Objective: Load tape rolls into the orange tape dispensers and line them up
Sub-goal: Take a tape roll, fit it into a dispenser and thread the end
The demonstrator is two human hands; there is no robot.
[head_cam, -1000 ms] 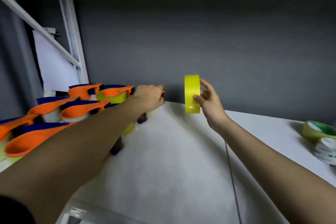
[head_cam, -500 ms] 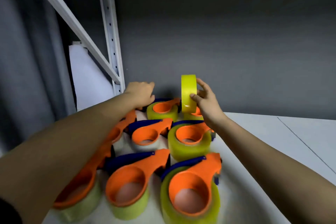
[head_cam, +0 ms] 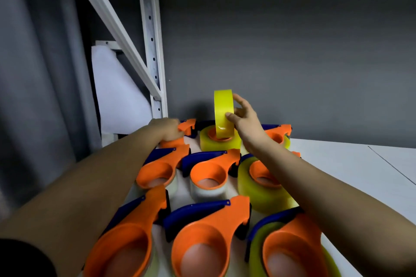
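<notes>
While loaded orange dispensers fill the near white table in rows, the left hand grips a far-row dispenser; the right hand pinches a yellow tape roll, upright over the adjacent far-row dispenser.

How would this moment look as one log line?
right hand: holds yellow tape roll upright | left hand: grips far-left dispenser | loading pending

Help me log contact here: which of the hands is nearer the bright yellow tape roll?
Right. The right hand grips the yellow tape roll, held upright on edge. The left hand rests on an orange dispenser to the roll's left.
</notes>
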